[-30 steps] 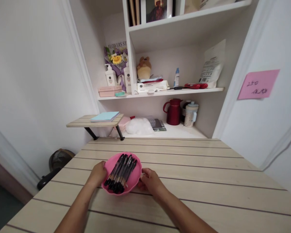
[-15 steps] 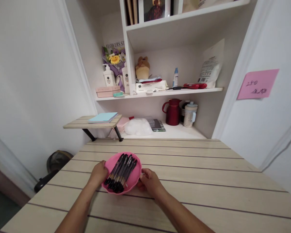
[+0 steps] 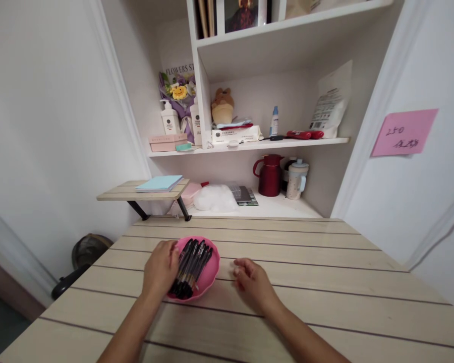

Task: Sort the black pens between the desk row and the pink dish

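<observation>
A pink bowl [image 3: 208, 281] with a wavy rim stands on the desk, holding a bundle of black-capped pens [image 3: 192, 267] that lie slanted side by side. My left hand [image 3: 159, 269] is over the bowl's left rim, its bent fingers close together beside the pens. Its fingertips are partly hidden, so whether it pinches a pen or the rim does not show. To the right, apart from the bowl, my right hand [image 3: 252, 282] rests low over the desk. Its fingers are loosely curled and apart, with nothing between them.
The slatted wooden desk [image 3: 306, 282] backs onto white shelves. At the back left, a small raised stand [image 3: 124, 190] carries blue paper [image 3: 159, 183]. A white plastic bag [image 3: 215, 198], a red jug [image 3: 270, 175] and a lidded cup [image 3: 297, 180] stand behind the desk.
My right hand has let go of the bowl's right side and moved right. My left hand has shifted right, from the outer rim to over it, beside the pens. The bowl has hardly moved.
</observation>
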### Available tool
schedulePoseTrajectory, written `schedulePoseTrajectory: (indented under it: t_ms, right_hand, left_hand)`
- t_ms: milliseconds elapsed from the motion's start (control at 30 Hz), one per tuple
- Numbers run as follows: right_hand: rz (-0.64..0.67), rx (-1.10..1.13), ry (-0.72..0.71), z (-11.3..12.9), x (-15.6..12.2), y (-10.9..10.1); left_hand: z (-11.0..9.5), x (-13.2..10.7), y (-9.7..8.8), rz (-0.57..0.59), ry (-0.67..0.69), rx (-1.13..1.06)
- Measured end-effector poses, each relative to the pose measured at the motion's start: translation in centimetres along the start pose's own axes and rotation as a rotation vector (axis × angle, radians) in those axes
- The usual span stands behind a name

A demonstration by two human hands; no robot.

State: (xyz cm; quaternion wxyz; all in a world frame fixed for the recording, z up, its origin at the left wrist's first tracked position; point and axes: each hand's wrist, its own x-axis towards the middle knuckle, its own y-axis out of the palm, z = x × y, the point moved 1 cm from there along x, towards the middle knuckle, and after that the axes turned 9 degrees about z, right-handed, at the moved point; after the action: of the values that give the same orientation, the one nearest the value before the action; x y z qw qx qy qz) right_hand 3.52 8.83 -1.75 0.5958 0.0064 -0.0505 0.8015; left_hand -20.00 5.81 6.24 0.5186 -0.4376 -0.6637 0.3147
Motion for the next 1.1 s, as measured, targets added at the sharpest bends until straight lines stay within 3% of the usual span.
schedulePoseTrajectory:
  t_ms: [100, 200, 333, 467, 600, 733, 867, 1000, 1100]
  right_hand:
    - [-0.182, -0.298, -0.217, 2.3, -0.8, -4.2]
    - [-0.424, -0.504, -0.309, 3.8, -1.4, -8.0]
    - [-0.667, -0.702, -0.396, 4.2, -2.2, -11.2]
    - [-0.797, -0.82, -0.515, 4.3, -3.0, -12.3]
    - [-0.855, -0.882, -0.645, 5.2, -3.8, -12.5]
    - [-0.94, -0.962, -0.703, 6.2, -4.4, -13.1]
    - [-1.071, -0.988, -0.567, 7.1, -4.5, -14.1]
    - [-0.973, -1.125, -0.451, 8.2, -3.6, -15.1]
    - [-0.91, -1.232, -0.426, 9.0, -2.6, -15.5]
  left_hand:
    - [-5.0, 0.1, 0.3, -0.015, 0.175, -0.157]
    - [-9.8, 0.9, 2.0, -0.024, 0.23, -0.257]
    - [-13.5, 1.7, 5.3, -0.121, 0.236, -0.335]
    - [-13.7, 1.3, 7.5, -0.256, 0.336, -0.34]
    - [-12.5, 1.1, 7.7, -0.327, 0.338, -0.193]
    - [-12.2, 1.4, 6.6, -0.362, 0.278, -0.007]
    - [-11.9, 1.8, 4.7, -0.353, 0.17, 0.098]
    - [-11.2, 2.1, 2.4, -0.319, 0.039, 0.151]
    - [-11.0, 2.2, 1.3, -0.288, 0.014, 0.196]
